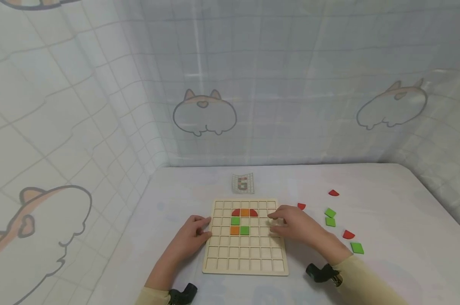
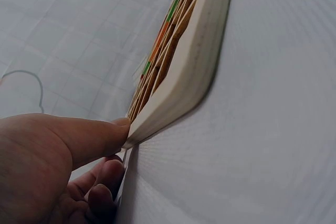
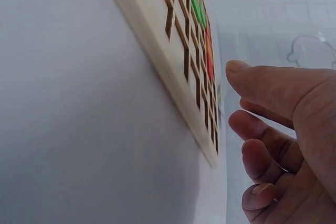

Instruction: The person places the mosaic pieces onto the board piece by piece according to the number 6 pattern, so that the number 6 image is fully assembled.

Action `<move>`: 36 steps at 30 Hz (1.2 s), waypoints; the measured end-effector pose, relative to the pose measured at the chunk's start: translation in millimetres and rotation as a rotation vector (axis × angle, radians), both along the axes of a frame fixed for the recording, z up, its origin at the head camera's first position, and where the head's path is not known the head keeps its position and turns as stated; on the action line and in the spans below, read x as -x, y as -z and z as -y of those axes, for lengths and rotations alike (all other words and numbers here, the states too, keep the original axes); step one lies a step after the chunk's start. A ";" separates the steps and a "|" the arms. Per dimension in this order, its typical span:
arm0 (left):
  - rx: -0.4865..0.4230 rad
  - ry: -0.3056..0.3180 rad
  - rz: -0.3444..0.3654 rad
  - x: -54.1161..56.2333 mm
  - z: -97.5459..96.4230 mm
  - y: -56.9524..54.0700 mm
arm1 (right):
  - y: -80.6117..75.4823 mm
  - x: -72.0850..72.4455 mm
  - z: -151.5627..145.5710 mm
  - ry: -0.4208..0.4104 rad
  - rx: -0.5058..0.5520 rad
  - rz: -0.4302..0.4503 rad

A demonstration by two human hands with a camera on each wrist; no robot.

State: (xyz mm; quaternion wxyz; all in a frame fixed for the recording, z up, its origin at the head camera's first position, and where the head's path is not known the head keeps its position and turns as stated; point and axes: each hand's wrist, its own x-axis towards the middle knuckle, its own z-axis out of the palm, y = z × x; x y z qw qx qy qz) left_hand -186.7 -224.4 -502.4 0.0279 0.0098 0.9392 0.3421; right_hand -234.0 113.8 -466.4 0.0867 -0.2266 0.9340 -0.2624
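Observation:
A square wooden grid board [image 1: 254,253] lies on the table, its shallow cells framed by thin strips. Set in its upper middle are an orange tile [image 1: 245,212] between two red quarter-round tiles [image 1: 254,213], green tiles [image 1: 235,220] and another orange tile [image 1: 235,230]. My left hand [image 1: 189,237] touches the board's left edge with thumb and forefinger; the left wrist view shows the thumb tip [image 2: 119,129] at the rim. My right hand [image 1: 296,224] hovers over the right edge, thumb and forefinger apart. Nothing shows between those fingers in the right wrist view.
A small patterned card [image 1: 243,184] lies behind the board. To the right are scattered loose red quarter-round pieces [image 1: 348,234] and green squares [image 1: 357,248]. One red piece [image 1: 301,206] sits just beyond my right hand. A printed curtain [image 1: 275,84] hangs behind the table.

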 end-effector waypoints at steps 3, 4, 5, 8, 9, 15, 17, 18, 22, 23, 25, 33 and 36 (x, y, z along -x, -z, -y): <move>-0.003 -0.005 -0.001 -0.9 -0.2 -1.5 | 2.7 0.8 -9.0 0.013 0.009 -0.027; -0.005 -0.006 0.000 -1.3 -0.2 -1.6 | 3.7 1.4 -12.1 0.010 0.014 -0.041; -0.005 -0.006 0.000 -1.5 -0.2 -1.7 | 4.4 1.6 -15.4 0.010 0.019 -0.049; -0.007 -0.005 0.001 -1.6 -0.3 -0.6 | 5.1 1.3 -26.5 0.028 0.013 -0.066; -0.007 -0.004 0.001 -1.7 -0.4 -0.3 | 5.2 0.9 -30.8 0.036 0.008 -0.070; -0.004 0.000 -0.005 -1.3 -0.2 -0.7 | 5.8 -5.2 -60.5 0.085 -0.009 -0.106; -0.007 0.001 -0.007 -1.4 0.2 -1.7 | 6.6 -7.6 -68.8 0.096 -0.010 -0.114; -0.007 0.001 -0.008 -1.6 0.4 -2.0 | 7.4 -8.4 -72.7 0.104 -0.010 -0.115; -0.012 -0.001 -0.009 -1.9 1.5 -1.8 | 11.2 -12.8 -88.4 0.162 -0.031 -0.106; -0.011 0.000 -0.009 -2.0 1.6 -1.5 | 12.2 -13.9 -92.4 0.182 -0.038 -0.101; -0.011 0.000 -0.007 -2.0 1.9 -0.8 | 13.8 -17.0 -101.4 0.209 -0.041 -0.099; -0.008 0.007 -0.016 -1.3 1.9 0.7 | 17.1 -30.3 -135.5 0.264 -0.023 -0.099; -0.007 0.008 -0.013 -1.0 2.4 0.3 | 19.4 -34.4 -147.4 0.303 -0.037 -0.096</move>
